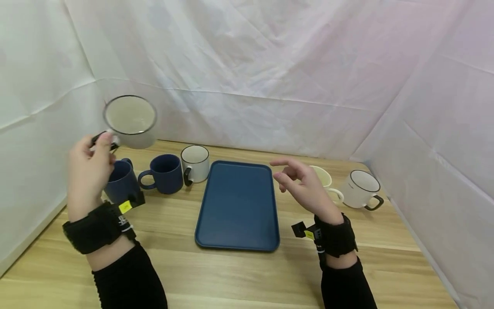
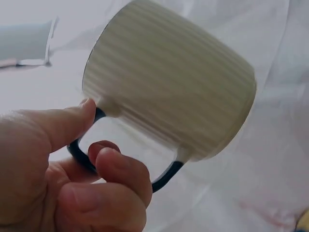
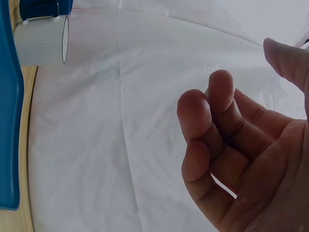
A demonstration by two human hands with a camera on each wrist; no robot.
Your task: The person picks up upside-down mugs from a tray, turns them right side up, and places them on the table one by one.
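My left hand (image 1: 90,165) holds a white ribbed mug (image 1: 131,121) by its dark handle, raised above the table's left side and tipped so its mouth faces me. In the left wrist view the thumb and curled fingers (image 2: 113,176) pinch the handle of the mug (image 2: 171,94). My right hand (image 1: 299,182) hovers empty above the right edge of the blue tray (image 1: 238,206), fingers loosely bent, index finger pointing left. The right wrist view shows the relaxed fingers (image 3: 207,125) holding nothing.
Two dark blue mugs (image 1: 166,174) (image 1: 120,180) and a white mug with a dark rim (image 1: 194,163) stand left of the tray. A cream mug (image 1: 327,182) and another white mug (image 1: 360,189) stand to its right. White sheets wall in the wooden table (image 1: 239,274).
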